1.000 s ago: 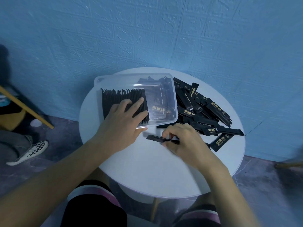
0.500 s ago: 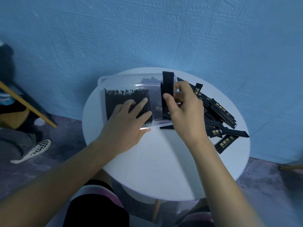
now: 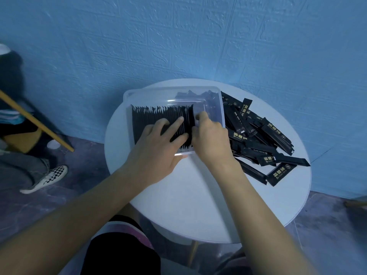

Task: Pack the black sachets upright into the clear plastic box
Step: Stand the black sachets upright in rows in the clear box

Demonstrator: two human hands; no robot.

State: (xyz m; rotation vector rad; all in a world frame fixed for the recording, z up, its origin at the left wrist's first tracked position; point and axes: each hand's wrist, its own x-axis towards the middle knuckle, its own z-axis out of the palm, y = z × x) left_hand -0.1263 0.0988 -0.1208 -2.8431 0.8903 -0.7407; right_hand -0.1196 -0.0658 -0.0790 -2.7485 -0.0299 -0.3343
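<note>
At frame centre, the clear plastic box [image 3: 216,108] on the round white table [image 3: 198,195] holds a row of upright black sachets [image 3: 156,118]. The left hand [image 3: 158,147] presses flat, fingers spread, on the row; the right hand [image 3: 210,139] pinches the rightmost black sachet [image 3: 190,116]. Loose black sachets [image 3: 264,139] lie piled at right.

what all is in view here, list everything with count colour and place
clear plastic box: one, clear, far left part of the table
upright sachets: one dense row, too many to count, black, left part of the box
loose sachets: a pile, too overlapped to count, black with gold print, on the table right of the box
round table: one, white, against the wall
wall: blue, textured, behind the table
checkered shoe: one, black and white, floor at far left
left hand: pressing on the row
right hand: at the row's right end, pushing a sachet in
</note>
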